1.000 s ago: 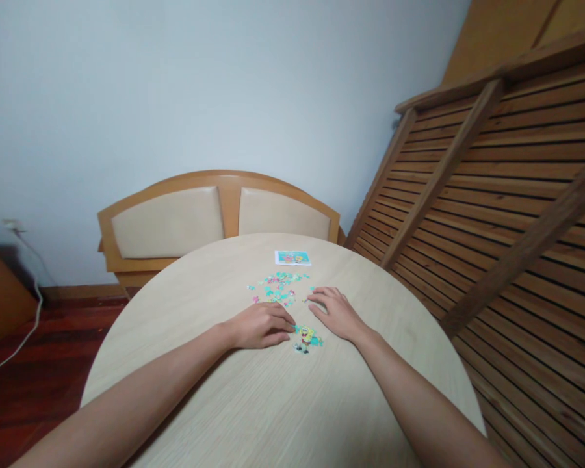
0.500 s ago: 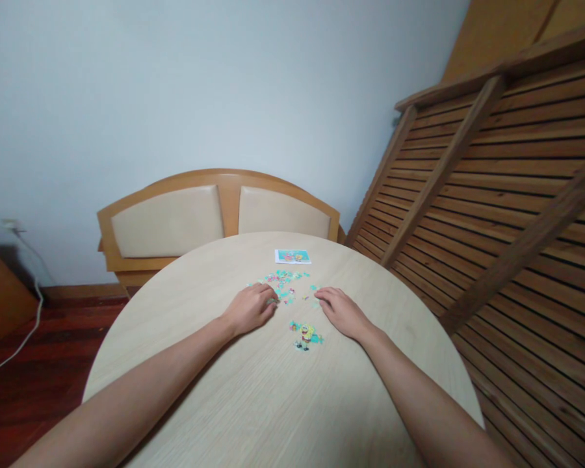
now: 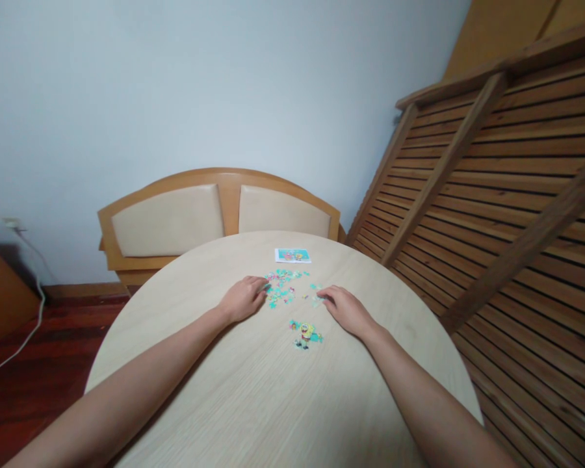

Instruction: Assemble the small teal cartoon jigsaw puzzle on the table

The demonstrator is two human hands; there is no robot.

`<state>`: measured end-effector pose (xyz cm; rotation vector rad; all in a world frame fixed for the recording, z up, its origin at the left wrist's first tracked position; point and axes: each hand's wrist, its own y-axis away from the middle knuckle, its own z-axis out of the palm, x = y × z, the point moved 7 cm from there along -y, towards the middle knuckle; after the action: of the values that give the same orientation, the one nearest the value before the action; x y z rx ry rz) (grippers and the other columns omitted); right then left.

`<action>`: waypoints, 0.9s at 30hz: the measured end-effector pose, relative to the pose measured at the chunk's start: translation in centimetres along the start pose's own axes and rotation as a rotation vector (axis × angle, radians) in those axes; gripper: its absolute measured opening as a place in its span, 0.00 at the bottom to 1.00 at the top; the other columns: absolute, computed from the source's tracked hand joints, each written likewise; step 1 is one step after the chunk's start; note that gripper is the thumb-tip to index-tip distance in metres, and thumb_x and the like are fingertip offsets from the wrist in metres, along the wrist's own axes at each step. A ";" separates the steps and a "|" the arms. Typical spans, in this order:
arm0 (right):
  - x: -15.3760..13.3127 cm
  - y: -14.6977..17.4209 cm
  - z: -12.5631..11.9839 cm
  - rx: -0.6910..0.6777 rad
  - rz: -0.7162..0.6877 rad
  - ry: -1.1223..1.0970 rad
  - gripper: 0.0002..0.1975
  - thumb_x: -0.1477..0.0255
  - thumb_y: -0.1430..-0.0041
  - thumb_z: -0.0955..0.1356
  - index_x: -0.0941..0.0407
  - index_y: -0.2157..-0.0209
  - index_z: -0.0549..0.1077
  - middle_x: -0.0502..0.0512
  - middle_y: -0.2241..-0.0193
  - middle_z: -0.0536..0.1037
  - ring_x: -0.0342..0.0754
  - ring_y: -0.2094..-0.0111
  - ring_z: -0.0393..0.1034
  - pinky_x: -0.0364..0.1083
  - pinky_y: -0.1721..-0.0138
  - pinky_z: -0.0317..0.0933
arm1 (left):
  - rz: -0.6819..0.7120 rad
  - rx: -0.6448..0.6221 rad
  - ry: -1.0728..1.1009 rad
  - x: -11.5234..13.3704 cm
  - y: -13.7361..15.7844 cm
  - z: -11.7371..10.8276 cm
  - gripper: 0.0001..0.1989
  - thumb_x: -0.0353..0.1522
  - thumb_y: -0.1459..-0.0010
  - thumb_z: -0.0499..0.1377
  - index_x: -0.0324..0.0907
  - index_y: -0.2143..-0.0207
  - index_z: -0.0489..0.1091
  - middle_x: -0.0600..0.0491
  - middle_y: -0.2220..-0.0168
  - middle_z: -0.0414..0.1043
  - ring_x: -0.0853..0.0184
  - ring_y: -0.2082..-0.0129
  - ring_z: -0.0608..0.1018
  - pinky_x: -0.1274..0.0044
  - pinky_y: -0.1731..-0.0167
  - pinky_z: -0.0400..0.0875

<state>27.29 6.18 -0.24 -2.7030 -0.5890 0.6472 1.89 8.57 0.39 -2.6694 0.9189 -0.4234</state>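
Lying loose on the worktop [image 3: 253, 403], puzzle pieces [image 3: 283, 275] are flanked by left hand [image 3: 246, 298] and right hand [image 3: 346, 309], both half-curled, grip can't be told; joined section [image 3: 306, 333] is set nearer the camera.

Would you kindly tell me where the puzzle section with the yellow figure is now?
In the head view, the puzzle section lies on the table just right of centre, nearer the camera than the loose pieces and left of the right hand.

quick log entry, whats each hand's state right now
Left hand: at loose puzzle pieces; can't tell if holding any.
Right hand: at stray pieces; can't tell either.
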 end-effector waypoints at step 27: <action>-0.3 0.0 0.0 -0.008 -0.015 -0.015 0.12 0.78 0.38 0.64 0.55 0.57 0.77 0.57 0.57 0.78 0.51 0.53 0.71 0.50 0.48 0.63 | -0.324 -0.155 -0.128 -5.6 1.5 -1.8 0.15 0.31 0.40 0.52 0.42 0.53 0.74 0.47 0.56 0.79 0.60 0.57 0.79 0.74 0.61 0.70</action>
<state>27.04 6.07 -0.11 -2.7010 -0.6160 0.6627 -3.80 10.63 0.54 -2.9577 0.5004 -0.2525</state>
